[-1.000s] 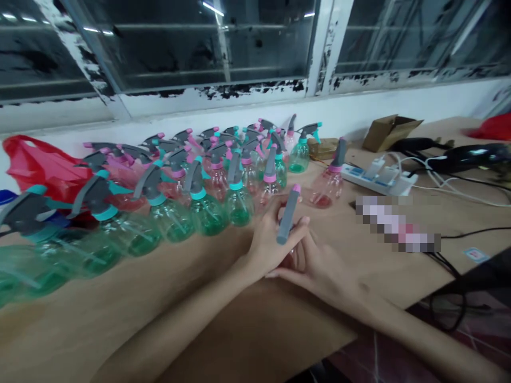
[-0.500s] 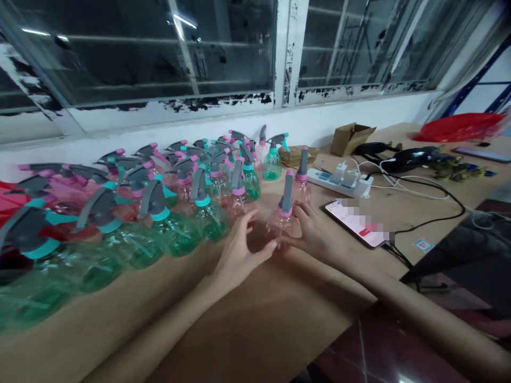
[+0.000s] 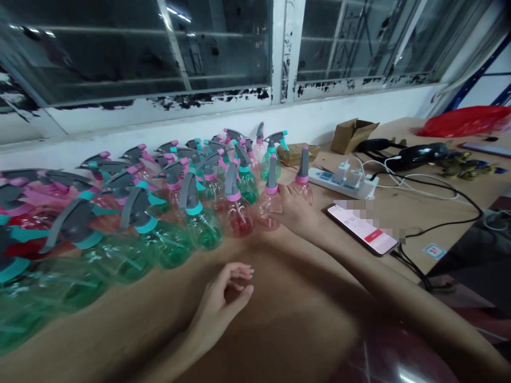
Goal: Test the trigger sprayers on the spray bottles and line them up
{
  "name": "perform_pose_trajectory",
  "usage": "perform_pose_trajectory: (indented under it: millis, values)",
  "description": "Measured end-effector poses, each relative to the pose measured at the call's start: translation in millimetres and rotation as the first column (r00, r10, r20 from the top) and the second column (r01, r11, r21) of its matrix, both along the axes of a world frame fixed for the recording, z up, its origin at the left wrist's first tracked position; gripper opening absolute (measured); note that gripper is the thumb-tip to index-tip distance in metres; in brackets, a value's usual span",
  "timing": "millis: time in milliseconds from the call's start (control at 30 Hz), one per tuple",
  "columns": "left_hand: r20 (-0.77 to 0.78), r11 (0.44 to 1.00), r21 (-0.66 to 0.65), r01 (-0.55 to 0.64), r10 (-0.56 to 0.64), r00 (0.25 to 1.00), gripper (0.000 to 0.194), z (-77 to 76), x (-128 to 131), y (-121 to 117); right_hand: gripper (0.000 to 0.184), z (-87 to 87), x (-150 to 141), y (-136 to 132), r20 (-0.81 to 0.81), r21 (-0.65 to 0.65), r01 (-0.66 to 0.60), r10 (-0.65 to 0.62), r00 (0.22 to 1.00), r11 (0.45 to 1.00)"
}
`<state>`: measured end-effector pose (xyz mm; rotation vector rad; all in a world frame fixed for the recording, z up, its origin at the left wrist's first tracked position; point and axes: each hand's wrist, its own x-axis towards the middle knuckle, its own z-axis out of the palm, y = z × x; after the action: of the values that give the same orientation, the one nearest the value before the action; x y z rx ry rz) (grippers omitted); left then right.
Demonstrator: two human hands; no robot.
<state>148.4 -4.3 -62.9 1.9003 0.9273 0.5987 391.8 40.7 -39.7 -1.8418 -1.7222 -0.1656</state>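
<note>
My right hand (image 3: 296, 211) is wrapped round the right side of a pink spray bottle (image 3: 270, 205) with a grey trigger head and pink collar. The bottle stands upright on the table. Just left of it is a red spray bottle (image 3: 238, 215), and another pink spray bottle (image 3: 304, 183) stands behind my hand. My left hand (image 3: 227, 295) hovers over the bare table nearer to me, fingers curved and apart from the thumb, holding nothing. A green spray bottle (image 3: 203, 229) with a turquoise collar is ahead of it.
Several more green and pink spray bottles (image 3: 165, 244) crowd the left side up to the wall. To the right lie a phone (image 3: 361, 226), a white power strip (image 3: 339, 181) with cables, an open cardboard box (image 3: 351, 135) and a red plastic bag (image 3: 465, 121).
The pink bottle has moved forward and left, beside the red bottle, with my right hand on it. My left hand has come away from it and drawn back towards me.
</note>
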Motion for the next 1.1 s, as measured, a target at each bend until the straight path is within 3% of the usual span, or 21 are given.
perform_pose_trajectory:
  millis: [133, 300, 433, 533, 600, 667, 733, 900, 1000, 1100]
  values:
    - [0.033, 0.996, 0.04, 0.085, -0.086, 0.996, 0.023, -0.1, 6.7, 3.1, 0.051, 1.0, -1.8, 7.3, -0.004, 0.001, 0.005, -0.005, 1.0, 1.0]
    - [0.104, 0.978, -0.125, 0.169, -0.157, 0.982, 0.025, -0.3, 18.9, 9.1, 0.058, -3.4, -4.7, 8.7, -0.012, 0.016, 0.02, -0.02, 1.0, 1.0]
    - [0.124, 0.966, -0.182, 0.182, -0.161, 0.979, 0.025, -2.4, 26.6, 12.0, 0.057, -1.4, 2.8, -11.2, -0.052, 0.096, 0.004, 0.001, 0.999, 0.995]
    - [0.159, 0.957, -0.242, 0.16, -0.123, 0.98, 0.025, -5.2, 30.5, 14.3, 0.04, 3.4, 20.9, -33.9, -0.114, 0.161, -0.03, 0.049, 0.992, 0.986]
    - [0.188, 0.948, -0.271, 0.165, -0.116, 0.975, 0.024, -6.4, 33.4, 16.4, 0.028, 3.3, 37.2, -44.5, -0.171, 0.189, 0.04, -0.007, 0.985, 0.981]
    - [0.218, 0.942, -0.281, 0.182, -0.122, 0.968, 0.026, -6.3, 36.7, 18.5, 0.031, -1.8, 53.4, -46.5, -0.236, 0.237, 0.195, -0.138, 0.962, 0.952]
    - [0.242, 0.94, -0.28, 0.196, -0.129, 0.962, 0.028, -4.9, 40.5, 19.7, 0.045, -10.4, 66.3, -39.2, -0.33, 0.265, 0.247, -0.153, 0.932, 0.932]
    - [0.291, 0.938, -0.266, 0.221, -0.141, 0.946, 0.031, 2.5, 48.8, 17.7, 0.072, -24.8, 76.1, -1.4, -0.389, 0.26, 0.16, -0.048, 0.92, 0.952]
    - [0.282, 0.937, -0.256, 0.236, -0.162, 0.946, 0.032, 6.0, 51.1, 15.3, 0.068, -22.5, 73.6, 14.5, -0.402, 0.254, 0.106, 0.006, 0.915, 0.961]
    - [0.275, 0.939, -0.246, 0.24, -0.17, 0.946, 0.033, 6.4, 51.1, 13.8, 0.051, -18.8, 72.1, 20.0, -0.406, 0.224, 0.094, 0.005, 0.914, 0.97]
